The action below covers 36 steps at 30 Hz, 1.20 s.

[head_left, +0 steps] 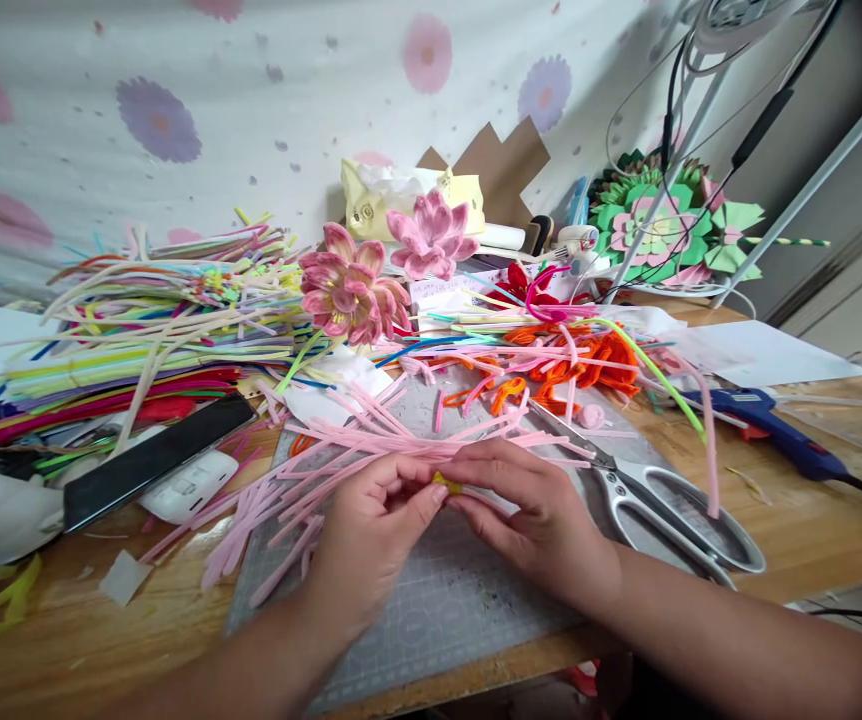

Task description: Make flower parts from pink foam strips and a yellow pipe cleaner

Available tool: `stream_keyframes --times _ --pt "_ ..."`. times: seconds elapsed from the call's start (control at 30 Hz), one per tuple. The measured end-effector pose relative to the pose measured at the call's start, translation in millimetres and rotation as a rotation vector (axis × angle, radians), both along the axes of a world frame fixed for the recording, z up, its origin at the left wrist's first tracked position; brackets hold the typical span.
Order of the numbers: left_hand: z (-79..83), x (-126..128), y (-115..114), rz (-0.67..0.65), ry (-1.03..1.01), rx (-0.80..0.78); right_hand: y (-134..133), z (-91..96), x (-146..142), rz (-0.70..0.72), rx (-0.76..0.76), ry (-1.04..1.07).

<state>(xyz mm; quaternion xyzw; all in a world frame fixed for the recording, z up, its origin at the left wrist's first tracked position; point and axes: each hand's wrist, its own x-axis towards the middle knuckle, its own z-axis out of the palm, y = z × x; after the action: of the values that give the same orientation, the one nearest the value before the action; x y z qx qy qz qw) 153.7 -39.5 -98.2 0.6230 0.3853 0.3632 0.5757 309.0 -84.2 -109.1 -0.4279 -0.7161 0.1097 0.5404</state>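
Over mat, my L hand & R hand both pinch yellow bit; I'd press gently, w/o crushing.

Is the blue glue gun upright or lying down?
Lying down: the glue gun has its handle stretched out along the wooden table.

1. The camera rides on the person's head, facing forward and tipped down over the wooden surface.
2. It's close in: the left hand and right hand sit low, near centre.
3. Its top takes in the flower-printed cloth behind.
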Motion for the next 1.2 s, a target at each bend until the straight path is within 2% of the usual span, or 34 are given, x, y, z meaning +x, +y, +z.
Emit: stream_keyframes --times 0.2,0.3,0.4,0.53,0.67,0.77,0.87,0.93,1.03,1.1,1.2 --pt "3.5 -2 -1 0.09 0.204 0.314 0 12.8 0 -0.175 0.145 -0.41" --pt "3.7 -3 -2 0.117 0.282 0.388 0 19.1 -2 -0.213 0.169 -0.572" --pt "2.3 -3 -2 0.122 0.323 0.398 2 22.4 -4 -0.247 0.17 -0.673" --pt "-0.4 -3 -3 0.095 0.317 0.325 3 22.6 -6 -0.264 0.187 -0.76" --pt "0.1 -1 -5 0.101 0.239 0.245 6 17.2 -10 -0.323 0.2 -0.753" --pt "0.8 0 -5 0.131 0.186 0.237 9 10.6 -18 -0.394 0.16 -0.667" --pt "-1.7 -2 -2 0.158 0.11 0.201 13 5.1 -27 -0.441 0.099 -0.489" --pt "-4.0 -2 0 0.15 0.02 0.116 15 3.7 -28 -0.39 0.058 -0.328" --pt "-4.2 -2 3 0.097 -0.164 -0.067 16 5.1 -21 -0.2 0.022 -0.177" --pt "-1.4 -1 3 0.073 -0.257 -0.175 14 6.9 -14 -0.103 0.033 -0.206" --pt "3.7 1 1 0.042 -0.347 -0.294 10 8.2 -5 -0.062 0.109 -0.345"
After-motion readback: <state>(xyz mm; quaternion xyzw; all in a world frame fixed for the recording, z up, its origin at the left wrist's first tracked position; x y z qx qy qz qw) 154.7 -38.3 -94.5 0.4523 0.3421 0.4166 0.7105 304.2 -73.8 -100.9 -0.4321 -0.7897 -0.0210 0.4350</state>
